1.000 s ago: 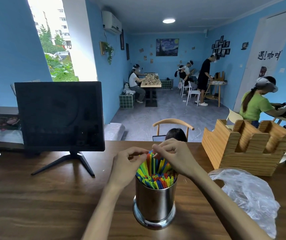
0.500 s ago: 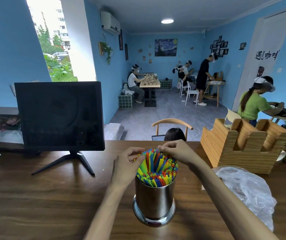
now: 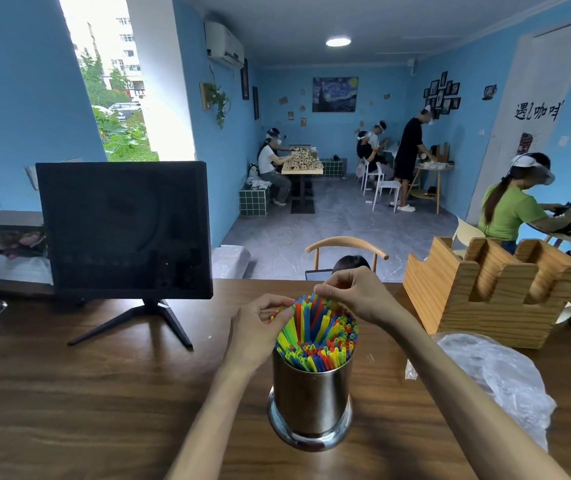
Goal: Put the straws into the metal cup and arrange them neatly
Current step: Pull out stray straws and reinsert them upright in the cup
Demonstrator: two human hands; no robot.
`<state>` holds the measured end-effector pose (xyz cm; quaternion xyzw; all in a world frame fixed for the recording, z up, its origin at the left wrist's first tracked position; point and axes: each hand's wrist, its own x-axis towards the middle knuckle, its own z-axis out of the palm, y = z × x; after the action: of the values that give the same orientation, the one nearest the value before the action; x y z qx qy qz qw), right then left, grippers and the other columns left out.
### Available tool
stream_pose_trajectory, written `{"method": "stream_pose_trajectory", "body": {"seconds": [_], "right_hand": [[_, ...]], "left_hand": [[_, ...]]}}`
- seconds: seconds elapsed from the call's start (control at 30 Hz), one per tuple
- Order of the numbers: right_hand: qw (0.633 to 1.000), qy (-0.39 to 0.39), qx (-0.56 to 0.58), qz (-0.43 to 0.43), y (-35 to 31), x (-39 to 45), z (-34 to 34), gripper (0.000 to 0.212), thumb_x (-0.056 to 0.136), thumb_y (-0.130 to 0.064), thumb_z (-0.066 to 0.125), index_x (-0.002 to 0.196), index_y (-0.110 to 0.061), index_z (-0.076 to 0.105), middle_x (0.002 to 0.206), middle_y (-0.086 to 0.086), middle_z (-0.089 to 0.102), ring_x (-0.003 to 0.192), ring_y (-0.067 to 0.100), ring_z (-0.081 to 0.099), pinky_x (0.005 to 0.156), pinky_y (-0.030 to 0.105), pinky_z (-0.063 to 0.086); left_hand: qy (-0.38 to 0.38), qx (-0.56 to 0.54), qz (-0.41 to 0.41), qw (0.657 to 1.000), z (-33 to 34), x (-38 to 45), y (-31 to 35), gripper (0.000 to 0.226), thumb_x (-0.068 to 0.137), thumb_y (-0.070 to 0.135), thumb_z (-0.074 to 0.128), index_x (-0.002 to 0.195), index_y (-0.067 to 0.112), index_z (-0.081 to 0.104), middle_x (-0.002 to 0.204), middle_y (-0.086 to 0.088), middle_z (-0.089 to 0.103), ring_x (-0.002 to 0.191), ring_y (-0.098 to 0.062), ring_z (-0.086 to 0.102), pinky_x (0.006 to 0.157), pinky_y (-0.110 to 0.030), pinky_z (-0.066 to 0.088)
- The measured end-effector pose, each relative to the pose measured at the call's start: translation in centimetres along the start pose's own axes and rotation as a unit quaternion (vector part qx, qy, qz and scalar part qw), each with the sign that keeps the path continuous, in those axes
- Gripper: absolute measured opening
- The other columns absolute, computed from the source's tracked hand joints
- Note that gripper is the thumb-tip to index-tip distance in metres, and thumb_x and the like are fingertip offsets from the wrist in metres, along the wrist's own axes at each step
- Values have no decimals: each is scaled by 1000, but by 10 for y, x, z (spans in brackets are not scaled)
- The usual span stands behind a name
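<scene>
I see the metal cup point(image 3: 311, 396) standing upright on the wooden table point(image 3: 104, 393), just below and between my two hands. The straws point(image 3: 317, 336) fill it as a packed multicoloured bundle, their long axes running up out of the mouth and fanning slightly, the tops tilting away from me toward the far edge of the table; the open ends nearest me sit low at the rim, the farther ones rise higher.

My left hand point(image 3: 259, 330) is at the left side of the bundle, fingers curled in against the outer straws with thumb and fingertips closed on a few at their upper ends. My right hand point(image 3: 356, 297) comes in over the far top of the bundle, fingers bent and pinching the tips of the tallest straws. The two hands are near each other, apart by only the width of the straw tops.

Left of my left hand a dark monitor point(image 3: 124, 230) stands on its tripod foot. Right of my right hand is a wooden holder point(image 3: 484, 306) with rounded slots, and nearer me on that side lies a crumpled clear plastic bag point(image 3: 498, 379), close beside my right forearm.
</scene>
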<state>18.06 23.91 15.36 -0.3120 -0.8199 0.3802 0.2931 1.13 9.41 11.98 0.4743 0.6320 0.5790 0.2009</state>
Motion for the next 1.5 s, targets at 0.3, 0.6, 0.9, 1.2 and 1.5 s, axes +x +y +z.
{"method": "stream_pose_trajectory", "body": {"seconds": [0.3, 0.6, 0.9, 1.2, 1.5], "right_hand": [[995, 34, -49, -75, -10, -2, -9, 7, 90, -21, 76, 94, -26, 75, 90, -9, 75, 87, 0, 69, 82, 22, 56], [973, 168, -21, -159, -52, -15, -30, 19, 83, -21, 83, 99, -12, 78, 83, -2, 77, 75, 2, 72, 69, 18, 58], [930, 271, 4, -249, -78, -25, -47, 15, 80, -22, 84, 93, -20, 77, 81, -14, 73, 75, -1, 72, 70, 11, 53], [900, 341, 95, -256, -93, -31, -60, 16, 84, -24, 83, 96, -15, 77, 85, -2, 77, 75, 15, 74, 70, 31, 60], [879, 325, 342, -74, -54, -23, -38, 4, 86, -6, 77, 90, -6, 76, 72, 1, 76, 64, 13, 72, 63, 23, 59]], "left_hand": [[-13, 11, 0, 1000, -1, 3, -1, 15, 94, 18, 72, 94, 32, 75, 88, 22, 74, 87, 9, 67, 70, -10, 53], [-29, 63, 19, 997, -2, 5, 2, 15, 95, 25, 70, 104, 37, 72, 100, 26, 71, 96, 8, 65, 73, -8, 52], [-6, 74, 98, 992, 4, -2, 22, 25, 98, 27, 66, 123, 29, 70, 115, 24, 61, 102, 29, 50, 79, 4, 40], [-66, 4, 81, 995, 7, 3, 35, 32, 100, 26, 63, 127, 44, 61, 114, 27, 71, 112, 8, 63, 97, -14, 48], [80, -285, -4, 955, -7, -3, 39, 28, 71, 21, 78, 97, 10, 78, 82, -10, 77, 59, -8, 60, 52, -17, 47]]}}
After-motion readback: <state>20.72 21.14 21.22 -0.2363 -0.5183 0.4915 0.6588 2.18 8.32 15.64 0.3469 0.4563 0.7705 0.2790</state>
